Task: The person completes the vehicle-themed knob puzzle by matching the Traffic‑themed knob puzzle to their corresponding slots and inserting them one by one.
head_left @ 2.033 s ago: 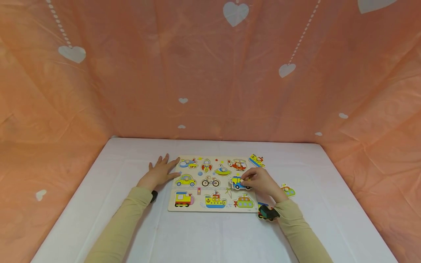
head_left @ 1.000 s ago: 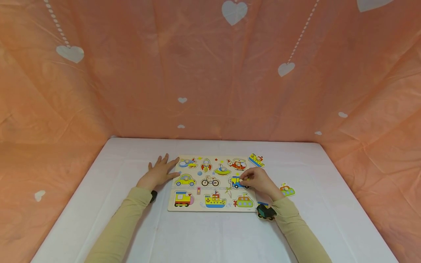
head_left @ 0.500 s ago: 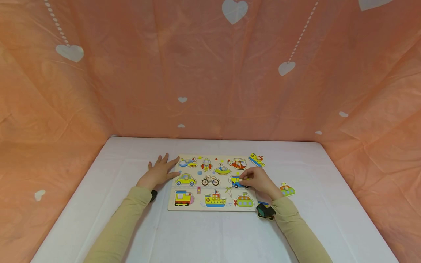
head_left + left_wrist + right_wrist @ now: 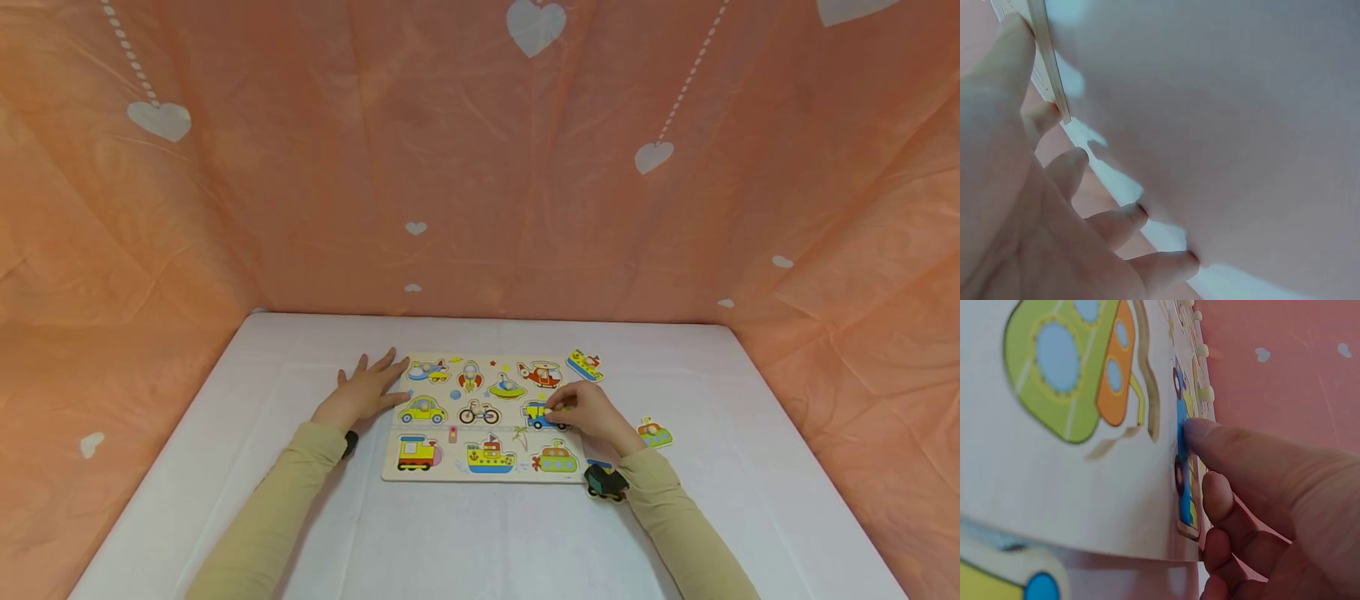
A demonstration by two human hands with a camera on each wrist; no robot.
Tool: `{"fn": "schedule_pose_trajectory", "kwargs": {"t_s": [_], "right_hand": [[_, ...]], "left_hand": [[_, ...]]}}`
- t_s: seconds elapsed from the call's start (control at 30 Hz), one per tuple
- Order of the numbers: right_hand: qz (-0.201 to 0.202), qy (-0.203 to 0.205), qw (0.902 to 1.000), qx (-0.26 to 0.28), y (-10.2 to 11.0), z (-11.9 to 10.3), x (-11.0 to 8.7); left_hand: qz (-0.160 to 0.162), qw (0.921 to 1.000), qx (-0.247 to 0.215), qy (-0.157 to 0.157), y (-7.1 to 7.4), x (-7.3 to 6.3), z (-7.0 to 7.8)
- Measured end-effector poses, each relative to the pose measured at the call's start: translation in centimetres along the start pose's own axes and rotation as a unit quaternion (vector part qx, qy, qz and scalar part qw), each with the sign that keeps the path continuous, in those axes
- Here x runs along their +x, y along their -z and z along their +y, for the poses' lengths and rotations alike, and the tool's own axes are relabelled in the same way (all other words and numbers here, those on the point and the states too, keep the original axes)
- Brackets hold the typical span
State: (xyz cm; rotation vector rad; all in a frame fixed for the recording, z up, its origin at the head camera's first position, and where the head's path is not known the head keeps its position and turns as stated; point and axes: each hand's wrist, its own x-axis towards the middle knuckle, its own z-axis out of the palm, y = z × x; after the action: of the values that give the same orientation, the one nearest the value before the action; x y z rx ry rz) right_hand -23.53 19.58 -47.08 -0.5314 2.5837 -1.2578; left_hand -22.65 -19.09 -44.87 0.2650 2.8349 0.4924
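A wooden peg puzzle board [image 4: 450,458] printed with vehicles lies on the white table. My right hand [image 4: 588,410] pinches the knob of a blue and yellow bus puzzle piece [image 4: 536,414] at the board's right side. In the right wrist view, that bus piece [image 4: 1184,434] lies along the board, its near edge showing above the surface; whether it sits fully in its recess I cannot tell. My left hand [image 4: 362,395] is spread at the board's left edge, thumb and index finger touching it. The left wrist view shows the other fingers [image 4: 1166,265] reaching past the corner.
Loose to the board's right are a ship piece [image 4: 585,365], a submarine piece [image 4: 656,433] and a train piece [image 4: 604,495], partly covered by the black wrist camera [image 4: 602,479]. Knobbed pieces such as the helicopter [image 4: 542,377] sit on the board. A pink heart-printed curtain [image 4: 480,167] surrounds the table.
Compared with two seconds ago, the bus piece lies flatter on the board, and my right hand has shifted slightly. A middle finger of my left hand has moved nearer the index finger.
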Motion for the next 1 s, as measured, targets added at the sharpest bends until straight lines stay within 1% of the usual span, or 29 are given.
{"fn": "schedule_pose_trajectory", "kwargs": {"t_s": [0.2, 0.6, 0.67, 0.9, 1.0], "right_hand": [[-0.002, -0.006, 1.0, 0.003, 0.1, -0.2, 0.0], [0.003, -0.011, 0.9999, 0.006, -0.1, -0.1, -0.1], [0.004, -0.009, 0.9999, 0.008, -0.1, -0.2, -0.2], [0.007, -0.002, 0.9999, 0.012, -0.2, -0.1, -0.2], [0.008, -0.002, 0.9999, 0.012, -0.2, 0.0, -0.1]], "left_hand": [[-0.001, 1.0, 0.006, -0.005, 0.2, -0.1, 0.1], [-0.003, 0.9994, 0.025, -0.023, -0.3, 0.3, -0.4], [0.002, 0.9991, 0.027, -0.032, -0.4, 0.4, -0.6], [0.017, 0.9958, 0.046, -0.077, -0.7, 0.4, -0.9], [0.017, 0.9953, 0.042, -0.085, -0.6, 0.4, -0.9]]}}
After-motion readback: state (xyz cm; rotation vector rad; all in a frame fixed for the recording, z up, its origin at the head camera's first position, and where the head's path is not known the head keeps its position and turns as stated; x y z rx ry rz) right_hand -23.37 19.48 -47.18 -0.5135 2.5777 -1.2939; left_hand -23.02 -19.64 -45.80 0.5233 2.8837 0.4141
